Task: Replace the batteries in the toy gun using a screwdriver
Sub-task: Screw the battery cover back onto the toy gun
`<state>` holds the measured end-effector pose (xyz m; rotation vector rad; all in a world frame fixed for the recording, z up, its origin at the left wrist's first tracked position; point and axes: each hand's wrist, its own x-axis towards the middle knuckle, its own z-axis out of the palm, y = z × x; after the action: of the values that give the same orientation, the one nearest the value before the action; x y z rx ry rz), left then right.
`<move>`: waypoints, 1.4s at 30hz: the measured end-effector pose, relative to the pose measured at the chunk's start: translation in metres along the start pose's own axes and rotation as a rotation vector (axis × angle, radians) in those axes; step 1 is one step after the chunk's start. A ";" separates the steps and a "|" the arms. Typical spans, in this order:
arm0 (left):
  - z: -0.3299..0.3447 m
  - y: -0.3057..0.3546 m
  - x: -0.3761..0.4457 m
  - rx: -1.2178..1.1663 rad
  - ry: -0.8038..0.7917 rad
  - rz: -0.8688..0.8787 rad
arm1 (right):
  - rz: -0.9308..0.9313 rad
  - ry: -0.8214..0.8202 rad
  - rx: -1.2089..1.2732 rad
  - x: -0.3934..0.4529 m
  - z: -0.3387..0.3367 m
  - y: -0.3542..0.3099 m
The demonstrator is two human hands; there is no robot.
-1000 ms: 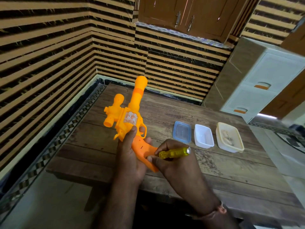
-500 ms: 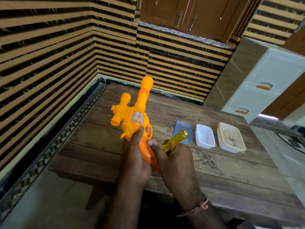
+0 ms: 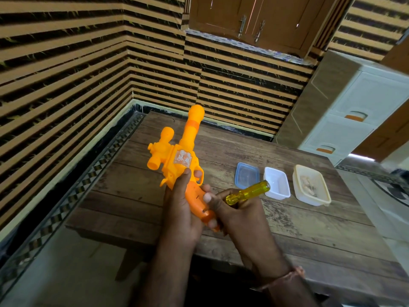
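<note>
The screwdriver [image 3: 247, 192] tip hides behind the right hand [image 3: 239, 216]. Things inside the cream tub [image 3: 311, 185] look too blurry.

A wooden table [image 3: 287, 229] with a worn, plank-patterned top stands in the corner of the room, its far edge and left side near the striped walls. Three small plastic containers sit in a row on its right half: a blue-rimmed clear one [image 3: 246, 177] on the left, a white tub [image 3: 277, 183] in the middle and a cream tub [image 3: 311, 185] on the right, which holds some small pale items too blurred to make out.
</note>
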<state>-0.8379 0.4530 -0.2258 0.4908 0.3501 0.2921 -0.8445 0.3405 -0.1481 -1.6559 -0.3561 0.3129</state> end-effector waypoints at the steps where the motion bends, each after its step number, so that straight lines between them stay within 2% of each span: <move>1: 0.001 0.002 -0.001 0.002 -0.009 -0.003 | 0.046 -0.026 0.021 -0.001 -0.003 -0.003; 5: 0.000 0.003 -0.001 0.032 0.008 0.000 | 0.190 -0.099 0.073 -0.005 -0.014 -0.011; 8: -0.002 0.002 -0.002 0.040 0.001 -0.004 | 0.198 -0.120 0.056 -0.006 -0.017 -0.015; 12: -0.003 0.005 0.000 0.041 0.018 0.025 | 0.071 -0.074 -0.018 -0.007 -0.015 -0.016; 16: -0.005 0.005 0.001 -0.038 0.048 0.104 | -0.180 0.031 -0.315 -0.005 -0.019 -0.016; 26: -0.001 0.001 0.000 -0.078 0.020 0.064 | -0.271 0.258 -0.518 -0.002 -0.009 -0.011; 28: -0.003 0.000 0.002 -0.098 -0.009 0.026 | -0.300 0.251 -0.478 0.000 -0.006 -0.010; 33: 0.003 0.003 -0.004 -0.058 0.011 0.031 | -0.229 0.217 -0.066 0.000 0.008 -0.006; 37: 0.005 -0.001 -0.003 -0.002 0.094 0.035 | -0.163 0.269 0.007 0.000 0.017 0.002; 42: 0.001 0.001 -0.004 0.011 0.005 -0.032 | -0.142 0.111 0.140 -0.007 0.008 -0.006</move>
<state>-0.8414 0.4514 -0.2231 0.4951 0.3637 0.2608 -0.8549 0.3456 -0.1433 -1.4949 -0.3581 0.1362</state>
